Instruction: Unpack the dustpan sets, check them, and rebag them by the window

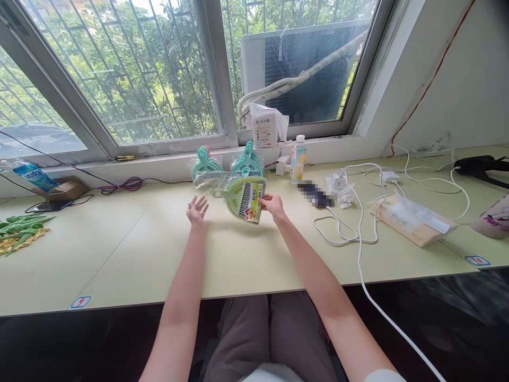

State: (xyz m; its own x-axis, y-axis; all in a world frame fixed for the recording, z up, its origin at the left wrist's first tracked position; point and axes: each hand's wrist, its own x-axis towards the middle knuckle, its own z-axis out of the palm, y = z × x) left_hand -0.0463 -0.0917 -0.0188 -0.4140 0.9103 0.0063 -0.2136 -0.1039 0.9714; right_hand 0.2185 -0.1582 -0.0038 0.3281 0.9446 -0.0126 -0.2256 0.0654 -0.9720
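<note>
My right hand (272, 205) pinches the right side of a green dustpan-and-brush set (237, 199), which has a printed label over its grey bristles and clear wrapping trailing from its handle to the left. The set is tilted above the table. Palm up and fingers spread, my left hand (197, 209) is just left of the set and holds nothing. Behind the set, more teal dustpan sets (248, 159) lean at the window wall. To their left is another teal group (205, 164) with a bit of red at its top.
A drink bottle (298, 160), a blurred phone (315, 194) and looping white cables (360, 233) lie to the right, with a tissue pack (413, 218) beyond. A tissue packet (264, 126) stands on the sill. Green pieces (24, 228) and a cardboard box (70, 189) are at left.
</note>
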